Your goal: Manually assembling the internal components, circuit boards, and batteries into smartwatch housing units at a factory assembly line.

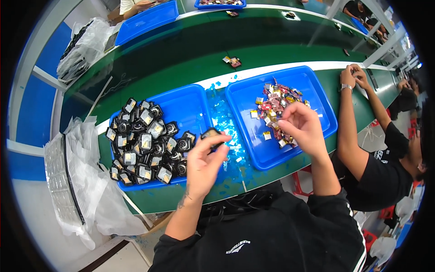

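Currently, left hand (204, 163) up near the right rim of the left blue tray (188, 106), thumb and fingers closed on a black casing (211, 133). Casing held clear of the heap, partly hidden by the fingers.

Right hand (304, 127) over the right blue tray (312, 84): fingers curled in toward the thumb, tips close together. Cannot tell whether they grip anything. Just beyond and below them, a loose heap of small parts (275, 100), silver, yellow and red; a few lie apart on the tray floor.

Black casings (145, 141), many with pale square faces, pile up in the left tray, crowding its left and near sides. Between the trays, a shiny blue strip (222, 113) strewn with small scraps. Beyond, on the green bench (158, 68), a small cluster of parts (232, 61). To the right, a co-worker's hands (354, 76), well apart from the trays.

Risks, as judged: the held casing sits at the fingertips, so a slack pinch could drop it among the scraps, where debris might stick. A knock to the crowded pile could send casings over the rim. Small parts look easy to scatter or lose if the right wrist brushes the heap; pressing hard there could bend thin ones.
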{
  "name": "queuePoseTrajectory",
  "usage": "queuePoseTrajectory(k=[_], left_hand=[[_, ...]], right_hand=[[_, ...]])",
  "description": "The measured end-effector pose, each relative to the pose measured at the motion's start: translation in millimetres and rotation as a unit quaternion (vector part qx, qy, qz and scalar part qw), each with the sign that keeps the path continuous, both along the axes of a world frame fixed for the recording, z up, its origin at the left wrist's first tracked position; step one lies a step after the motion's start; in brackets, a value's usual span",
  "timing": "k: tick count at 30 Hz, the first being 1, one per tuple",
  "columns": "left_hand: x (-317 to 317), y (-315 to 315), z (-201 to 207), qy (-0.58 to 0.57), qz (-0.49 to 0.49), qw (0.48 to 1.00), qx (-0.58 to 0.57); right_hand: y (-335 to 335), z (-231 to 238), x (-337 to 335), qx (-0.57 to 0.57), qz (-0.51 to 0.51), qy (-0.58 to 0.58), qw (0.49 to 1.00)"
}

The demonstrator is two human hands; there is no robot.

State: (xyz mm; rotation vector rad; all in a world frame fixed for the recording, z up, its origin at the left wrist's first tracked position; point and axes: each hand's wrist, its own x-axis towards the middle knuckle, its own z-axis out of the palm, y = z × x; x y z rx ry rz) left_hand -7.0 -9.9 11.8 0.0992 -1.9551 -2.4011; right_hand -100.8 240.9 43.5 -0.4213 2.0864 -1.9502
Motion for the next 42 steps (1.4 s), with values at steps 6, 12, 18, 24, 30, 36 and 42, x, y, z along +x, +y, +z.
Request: queuePoseTrajectory(k=[6, 12, 18, 24, 30, 36, 42], left_hand=[[-2.4, 32.4, 17.3, 0.133, 0.058, 0.956, -0.253], [-7.1, 34.0, 16.8, 0.316, 0.094, 0.859, -0.391], [-7.7, 28.5, 6.3, 0.385, 0.080, 0.801, -0.452], [-2.9, 29.9, 4.1, 0.069, -0.030, 0.988, -0.135], [-7.1, 21.3, 15.9, 0.042, -0.069, 0.967, -0.240], [-2.3, 18.5, 17.6, 0.014, -0.075, 0.971, -0.225], [-2.1, 12.1, 6.3, -0.004, -0.046, 0.977, -0.207]], right_hand=[[-27.8, 10.2, 29.8, -0.171, -0.033, -0.129, 0.976], [-41.5, -1.8, 35.3, -0.319, 0.016, -0.294, 0.901], [-51.0, -9.8, 38.9, -0.319, -0.004, -0.375, 0.870], [-52.9, -8.8, 44.4, -0.010, -0.036, 0.129, 0.991], [-46.2, 29.6, 27.5, 0.142, 0.138, 0.265, 0.944], [-50.5, 33.6, 29.5, 0.224, 0.180, 0.175, 0.942], [-65.6, 4.5, 42.2, 0.185, 0.069, 0.345, 0.918]])
